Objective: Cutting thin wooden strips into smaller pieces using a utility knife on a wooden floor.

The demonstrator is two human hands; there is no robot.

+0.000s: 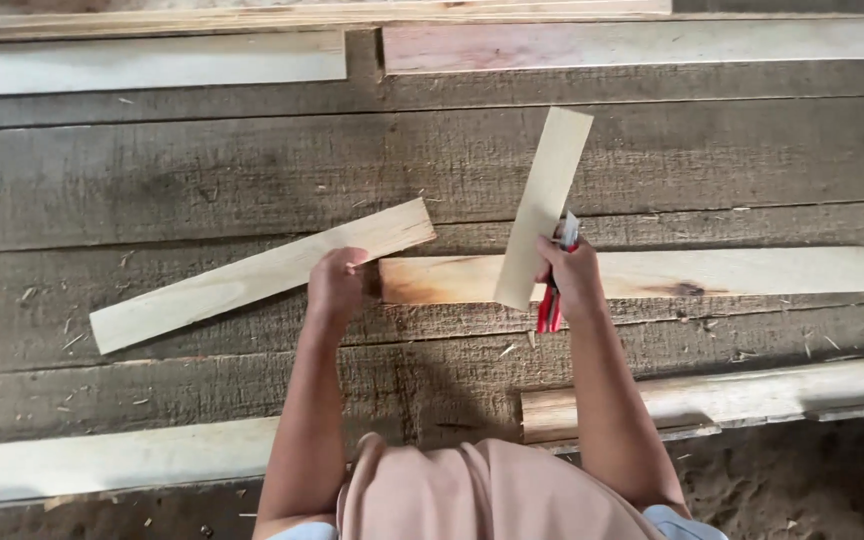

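Observation:
My left hand (335,283) grips the lower edge of a pale wooden slat (252,275) that lies slanted on the rough grey planks, running from lower left to upper right. My right hand (572,280) holds a second pale slat (544,200) that stands tilted upward, together with a red-handled tool (553,300) whose handles hang below the fist. Between and behind both hands lies a long light board (732,272) with a dark knot, stretching off to the right.
The work surface is made of wide weathered grey planks (202,180). Pale boards (142,62) and a pinkish board (642,45) lie along the far edge. A thicker beam (732,395) and a light plank (102,462) lie nearest me, with sawdust-covered ground (812,480) below.

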